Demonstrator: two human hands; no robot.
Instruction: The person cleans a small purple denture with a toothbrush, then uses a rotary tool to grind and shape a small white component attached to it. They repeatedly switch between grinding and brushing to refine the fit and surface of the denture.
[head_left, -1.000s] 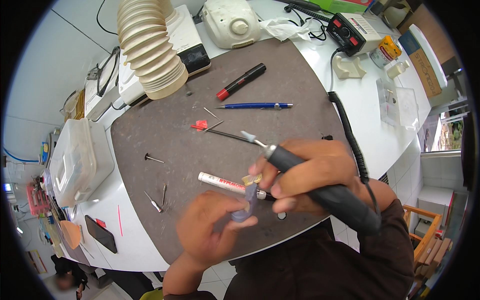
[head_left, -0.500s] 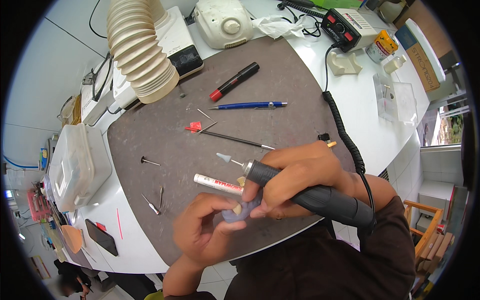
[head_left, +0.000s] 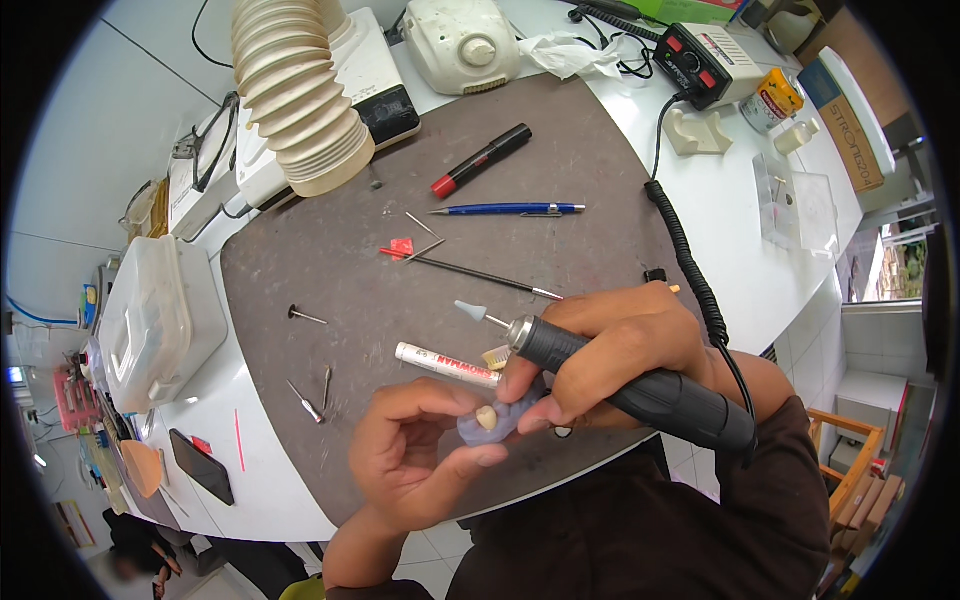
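The lilac dental model (head_left: pixel 508 416) sits low over the mat (head_left: pixel 585 150), between the two hands. It could slip or tip: the right hand (head_left: pixel 635 345) pinches its far end between fingertips and thumb while also gripping the black handpiece (head_left: pixel 690 410), so its hold is divided. The bluish-grey cone tip (head_left: pixel 469 310) points away, apart from the model, but a turn of that wrist might swing it into a finger; the cream crown (head_left: pixel 487 417) might drop if nudged and loosely seated.

The model looks translucent and smooth-edged, a small curved piece with the crown standing pale on its left end. The left hand (head_left: pixel 412 455) curls there, thumb and forefinger parted around that end — whether they press it, I cannot tell.

Just beyond lie a ridged cream piece (head_left: pixel 497 357) and a white marker (head_left: pixel 440 363); farther out, a blue pencil (head_left: pixel 510 210).
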